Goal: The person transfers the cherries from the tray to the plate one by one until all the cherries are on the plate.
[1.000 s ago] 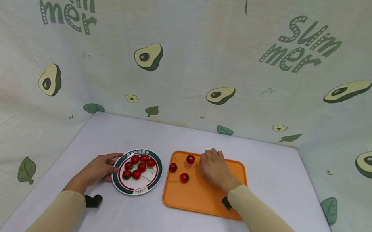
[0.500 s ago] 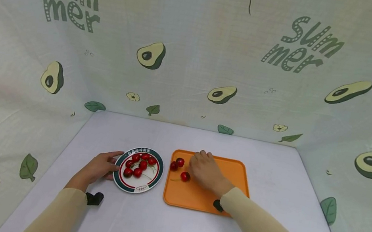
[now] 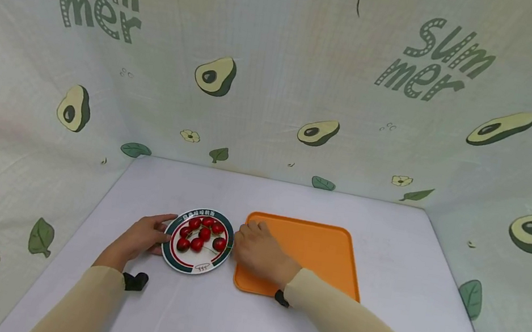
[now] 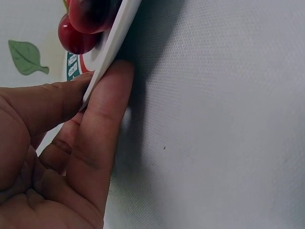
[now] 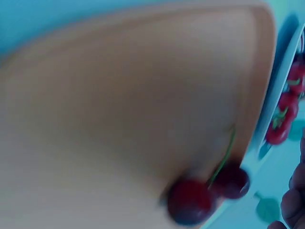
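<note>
My left hand pinches the left rim of a round white plate with a green and red border. In the left wrist view, the thumb lies on top and a finger runs beneath the raised edge. Several red cherries with green stems lie on the plate. My right hand is over the left side of an orange tray, fingertips near the plate's right rim. It pinches the stem of a dark red cherry over the plate. Another cherry and a darker cherry sit in the tray, hidden behind that hand in the head view.
Plate and tray stand side by side on a white table. A pale cloth printed with avocados hangs behind and at both sides. Black wrist mounts sit on both wrists.
My right hand has moved left across the tray to beside the plate, carrying the cherry by its stem from above the tray to over the plate. My left hand still holds the plate.
</note>
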A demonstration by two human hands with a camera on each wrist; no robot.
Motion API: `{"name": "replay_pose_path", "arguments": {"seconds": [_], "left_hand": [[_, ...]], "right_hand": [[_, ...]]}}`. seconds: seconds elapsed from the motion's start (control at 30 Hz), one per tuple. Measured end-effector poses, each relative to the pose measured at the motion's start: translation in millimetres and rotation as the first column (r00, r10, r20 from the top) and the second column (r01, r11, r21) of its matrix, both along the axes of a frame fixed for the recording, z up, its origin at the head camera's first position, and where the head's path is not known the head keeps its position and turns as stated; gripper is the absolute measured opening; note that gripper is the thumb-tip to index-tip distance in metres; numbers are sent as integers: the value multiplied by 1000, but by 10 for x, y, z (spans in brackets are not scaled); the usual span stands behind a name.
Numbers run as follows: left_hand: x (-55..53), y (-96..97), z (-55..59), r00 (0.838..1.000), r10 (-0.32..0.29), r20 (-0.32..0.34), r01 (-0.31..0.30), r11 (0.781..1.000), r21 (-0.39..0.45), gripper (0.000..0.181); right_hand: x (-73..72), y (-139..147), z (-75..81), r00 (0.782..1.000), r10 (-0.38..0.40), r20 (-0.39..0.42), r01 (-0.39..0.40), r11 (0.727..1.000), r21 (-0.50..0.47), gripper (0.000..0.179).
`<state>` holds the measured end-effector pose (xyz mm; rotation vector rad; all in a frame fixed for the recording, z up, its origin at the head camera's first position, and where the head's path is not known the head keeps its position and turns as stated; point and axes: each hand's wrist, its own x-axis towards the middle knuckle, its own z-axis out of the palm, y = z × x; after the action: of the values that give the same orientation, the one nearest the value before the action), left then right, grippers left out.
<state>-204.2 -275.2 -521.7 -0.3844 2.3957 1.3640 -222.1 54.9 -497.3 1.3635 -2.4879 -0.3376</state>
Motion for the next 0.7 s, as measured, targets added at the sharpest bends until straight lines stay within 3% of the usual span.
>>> {"name": "replay_pose_path", "arguments": {"seconds": [0.27,0.53,0.7], "left_hand": [[4,15,38,1000,5,0,-5,1000,-8,68],[-35,2,1,1000,-2,2,2,1000,-12,69],[-40,7,0,1000,-2,2,2,1000,-10,70]], "right_hand": [[128,-311,-19,997,58,45,-57,998,-13,19],[187,-431,-109,998,65,-2,-65,997,44,15],[202,-491,-169,998,53,12,-54,997,57,14]]}}
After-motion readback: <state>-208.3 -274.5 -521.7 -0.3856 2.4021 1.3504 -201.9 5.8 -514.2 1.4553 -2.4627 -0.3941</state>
